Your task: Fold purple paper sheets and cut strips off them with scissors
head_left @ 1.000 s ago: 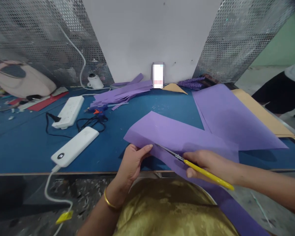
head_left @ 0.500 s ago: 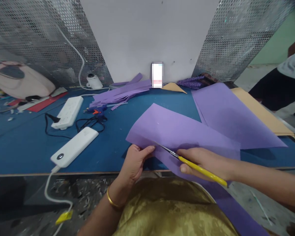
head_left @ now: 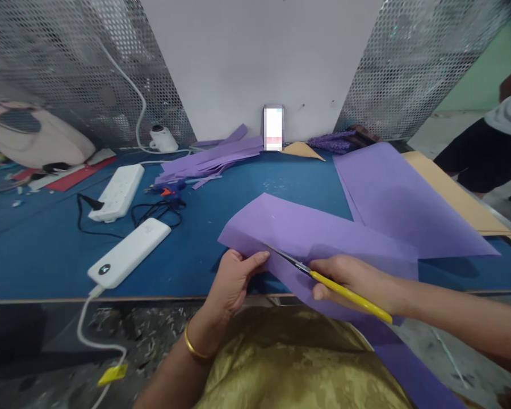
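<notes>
My right hand point(head_left: 353, 281) grips a pair of scissors point(head_left: 344, 292) with yellow handles. Their blades lie in a sheet of purple paper point(head_left: 298, 224), pointing left toward my left thumb. My left hand point(head_left: 236, 281) pinches the near edge of that sheet, thumb on top, just beside the blade tips. The sheet is raised at the table's front edge, and a partly cut strip point(head_left: 413, 363) hangs from it past my lap on the right. Some of my right fingers are hidden by the scissors and paper.
Purple paper strips point(head_left: 213, 159) lie at the back near a phone point(head_left: 273, 128). More purple sheets point(head_left: 409, 210) and tan paper point(head_left: 455, 199) rest at right. A glue gun point(head_left: 168, 193), power strip point(head_left: 117, 193) and power bank point(head_left: 130, 253) are at left. A person point(head_left: 489, 136) stands at far right.
The far corner of the purple sheet has dropped slightly toward me. Both hands and the scissors stay almost where they were.
</notes>
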Motion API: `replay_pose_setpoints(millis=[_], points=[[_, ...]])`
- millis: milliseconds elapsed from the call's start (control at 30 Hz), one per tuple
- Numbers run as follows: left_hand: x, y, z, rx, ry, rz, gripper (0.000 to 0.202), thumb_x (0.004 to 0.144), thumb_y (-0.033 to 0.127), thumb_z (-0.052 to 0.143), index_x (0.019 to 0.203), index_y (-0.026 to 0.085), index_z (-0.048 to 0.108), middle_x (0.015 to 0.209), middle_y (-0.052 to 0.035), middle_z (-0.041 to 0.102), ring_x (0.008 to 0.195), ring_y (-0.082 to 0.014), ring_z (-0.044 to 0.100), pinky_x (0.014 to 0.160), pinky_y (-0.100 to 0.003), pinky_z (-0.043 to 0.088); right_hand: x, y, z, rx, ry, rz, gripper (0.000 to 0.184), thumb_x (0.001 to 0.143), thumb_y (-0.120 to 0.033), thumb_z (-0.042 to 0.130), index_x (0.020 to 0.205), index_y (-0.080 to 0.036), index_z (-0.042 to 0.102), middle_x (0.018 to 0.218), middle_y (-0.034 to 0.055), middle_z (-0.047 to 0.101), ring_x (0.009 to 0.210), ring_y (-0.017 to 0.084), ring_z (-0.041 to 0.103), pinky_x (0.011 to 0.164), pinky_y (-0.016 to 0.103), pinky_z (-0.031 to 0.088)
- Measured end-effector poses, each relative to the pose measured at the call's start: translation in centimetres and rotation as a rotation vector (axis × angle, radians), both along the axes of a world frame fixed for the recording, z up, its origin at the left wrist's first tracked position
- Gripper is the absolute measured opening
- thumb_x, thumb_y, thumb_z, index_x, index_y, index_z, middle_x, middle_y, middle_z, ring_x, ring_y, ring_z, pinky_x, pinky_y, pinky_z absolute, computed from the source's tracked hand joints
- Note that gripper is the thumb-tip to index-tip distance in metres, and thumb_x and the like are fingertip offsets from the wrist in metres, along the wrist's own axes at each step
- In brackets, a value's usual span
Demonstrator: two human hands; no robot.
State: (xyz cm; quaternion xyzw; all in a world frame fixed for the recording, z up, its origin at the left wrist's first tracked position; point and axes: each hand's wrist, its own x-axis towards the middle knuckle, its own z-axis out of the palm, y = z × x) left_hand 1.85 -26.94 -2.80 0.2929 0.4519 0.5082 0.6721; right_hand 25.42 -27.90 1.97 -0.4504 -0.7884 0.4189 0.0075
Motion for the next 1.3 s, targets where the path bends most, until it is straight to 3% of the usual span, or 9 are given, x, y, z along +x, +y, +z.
replay_pose_setpoints(millis=[200, 600, 867, 1033, 1300], points=[[-0.7, 0.6, 0.3, 0.024, -0.005, 0.075, 0.046, 0.06, 0.025, 0.092, 0.101, 0.012, 0.076, 0.103, -0.0104, 0.078, 0.086, -0.0194, 0.07, 0.075, -0.029, 0.06, 0.4, -0.1, 0.0, -0.004, 0.013, 0.018, 0.065, 0.087, -0.084, 0.038, 0.079, -0.02, 0.05, 0.068, -0.0012, 0.051, 0.06, 0.013, 0.044, 0.054, 0.027, 0.028], [-0.1, 0.4, 0.5, 0.037, 0.016, 0.035, 0.048, 0.06, 0.028, 0.092, 0.103, 0.013, 0.077, 0.101, -0.0098, 0.078, 0.087, -0.0211, 0.069, 0.075, -0.031, 0.059, -0.5, 0.8, 0.5, 0.068, 0.007, 0.054, 0.058, 0.091, -0.077, 0.038, 0.081, -0.021, 0.048, 0.072, 0.0001, 0.055, 0.061, 0.014, 0.045, 0.056, 0.027, 0.03], [-0.2, 0.7, 0.4, 0.017, -0.016, 0.03, 0.047, 0.061, 0.026, 0.091, 0.104, 0.013, 0.077, 0.103, -0.0101, 0.078, 0.086, -0.0198, 0.069, 0.076, -0.031, 0.059, -0.6, 0.9, 0.1, 0.011, 0.054, 0.014, 0.066, 0.087, -0.085, 0.035, 0.075, -0.021, 0.046, 0.065, -0.0017, 0.048, 0.057, 0.012, 0.04, 0.053, 0.027, 0.027], [-0.2, 0.6, 0.4, 0.017, -0.021, 0.025, 0.047, 0.061, 0.026, 0.091, 0.104, 0.013, 0.077, 0.103, -0.0105, 0.078, 0.087, -0.0212, 0.07, 0.077, -0.032, 0.06, -0.6, 0.9, -0.1, 0.001, 0.038, 0.025, 0.061, 0.088, -0.08, 0.04, 0.075, -0.021, 0.046, 0.066, -0.0019, 0.048, 0.059, 0.012, 0.04, 0.053, 0.026, 0.028], [0.1, 0.4, 0.8, 0.003, -0.006, -0.016, 0.054, 0.057, 0.029, 0.092, 0.105, 0.01, 0.076, 0.101, -0.0133, 0.078, 0.087, -0.0256, 0.071, 0.077, -0.036, 0.059, -1.4, 1.5, 1.1, 0.05, -0.039, 0.038, 0.05, 0.091, -0.07, 0.043, 0.081, -0.021, 0.049, 0.071, -0.0008, 0.053, 0.061, 0.014, 0.044, 0.056, 0.027, 0.031]])
